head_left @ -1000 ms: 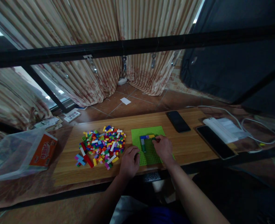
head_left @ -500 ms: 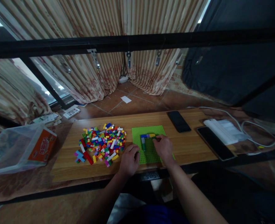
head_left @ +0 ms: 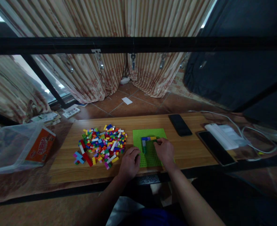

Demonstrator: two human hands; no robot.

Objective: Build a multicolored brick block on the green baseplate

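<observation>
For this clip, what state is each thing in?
Left hand: fingers curled, by the baseplate's left edge
Right hand: fingertips at the brick row's right end; grip unclear
Baseplate: flat, partly built on
Brick row: assembled, bent at a corner
Loose bricks: spread in a mixed heap
Far phone: flat, dark side up
Near phone: flat, dark side up

The bricks (head_left: pixel 102 142) are smooth plastic; the baseplate (head_left: pixel 151 160) is plastic, rough with studs. The board (head_left: pixel 66 171) is grained wood, softly shiny. The tub (head_left: pixel 13 160) is clear plastic, the phones (head_left: pixel 180 125) smooth and glossy, the curtain (head_left: pixel 91 22) pleated cloth.
</observation>
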